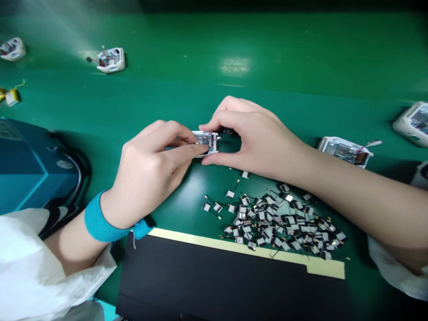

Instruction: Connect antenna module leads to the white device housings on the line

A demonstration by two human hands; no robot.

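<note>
A small white plastic device housing with an exposed circuit board is held over the green table. My right hand grips it by its upper and lower edges between fingers and thumb. My left hand, with a blue wrist strap, reaches over the left end of the housing. Its thumb and index tips are closed together at the board; whatever lies between them is hidden. Below my hands lies a pile of small antenna-like parts, grey-white squares with short black cables and gold tips. A few lie apart at the pile's left.
Other open white housings lie at the upper left, the far left corner, beside my right forearm and at the right edge. A blue machine stands left. A black sheet with a yellow edge lies in front.
</note>
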